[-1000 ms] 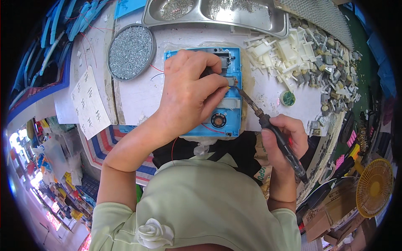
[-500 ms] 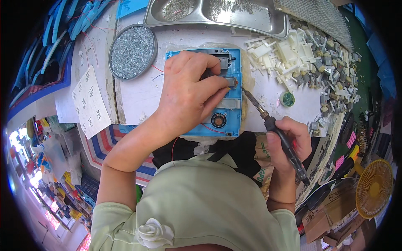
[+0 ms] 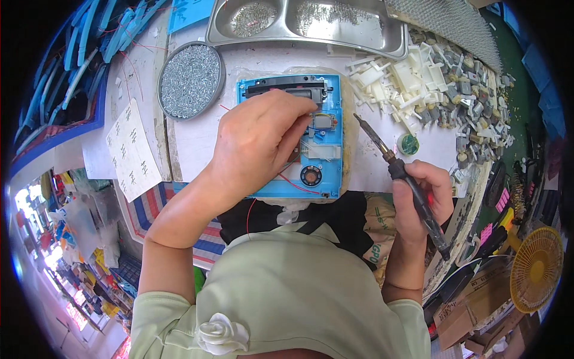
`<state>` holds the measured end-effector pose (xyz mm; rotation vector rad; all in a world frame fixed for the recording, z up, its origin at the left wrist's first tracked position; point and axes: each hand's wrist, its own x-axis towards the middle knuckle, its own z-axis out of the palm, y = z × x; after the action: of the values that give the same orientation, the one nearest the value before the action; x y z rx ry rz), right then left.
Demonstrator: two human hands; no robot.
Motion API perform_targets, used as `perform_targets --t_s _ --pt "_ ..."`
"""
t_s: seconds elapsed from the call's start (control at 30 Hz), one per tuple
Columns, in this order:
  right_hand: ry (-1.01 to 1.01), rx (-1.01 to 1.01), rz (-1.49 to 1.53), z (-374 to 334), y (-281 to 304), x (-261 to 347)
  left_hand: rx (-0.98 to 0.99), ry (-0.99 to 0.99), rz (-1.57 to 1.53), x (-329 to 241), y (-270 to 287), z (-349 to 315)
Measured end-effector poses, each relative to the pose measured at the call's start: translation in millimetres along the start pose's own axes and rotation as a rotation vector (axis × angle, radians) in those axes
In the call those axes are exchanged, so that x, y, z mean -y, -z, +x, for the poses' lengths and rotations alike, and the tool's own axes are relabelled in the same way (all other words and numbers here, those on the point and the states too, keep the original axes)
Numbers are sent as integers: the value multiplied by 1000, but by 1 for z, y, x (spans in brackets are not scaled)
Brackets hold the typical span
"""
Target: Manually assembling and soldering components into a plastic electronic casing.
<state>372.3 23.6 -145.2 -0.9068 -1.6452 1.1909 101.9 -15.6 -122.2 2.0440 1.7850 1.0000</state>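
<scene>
My right hand [image 3: 423, 200] grips a soldering iron [image 3: 397, 170] by its dark handle, the tip pointing up and left, apart from the work. In front of me lies a blue plastic housing [image 3: 333, 169]. It holds a small metal motor [image 3: 323, 122], a round speaker [image 3: 311, 175], a black strip along the far edge and thin wires. Over the housing's left part is my left hand [image 3: 257, 134], fingers bent and pinched together just left of the motor. What is between those fingertips is hidden. Red wire shows beside and below this hand.
A round tray of small screws [image 3: 190, 81] sits at left, beside a marked paper sheet [image 3: 133, 151]. Beyond the housing stands a metal compartment tray [image 3: 287, 37]. White plastic parts [image 3: 412, 75] and several motors [image 3: 472, 113] pile up at right, near a small green-topped round container [image 3: 408, 144].
The soldering iron's tip has drawn back from the motor, to the right. My left hand has shifted left and slightly down, uncovering the motor and more of the black strip.
</scene>
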Motion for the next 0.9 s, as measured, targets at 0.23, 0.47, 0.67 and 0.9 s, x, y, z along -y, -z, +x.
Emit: perform_targets --t_s 0.23,0.47,0.67,0.9 --pt "2 6 18 5 -2 -2 -67 -132 120 -1 -11 2" --pt "28 57 -2 9 -3 -4 -44 -171 242 -1 -16 6" --pt "59 106 -7 15 -7 -5 -26 -186 232 2 -20 8" --pt "87 130 -20 17 -6 -8 -2 -206 266 2 -20 7"
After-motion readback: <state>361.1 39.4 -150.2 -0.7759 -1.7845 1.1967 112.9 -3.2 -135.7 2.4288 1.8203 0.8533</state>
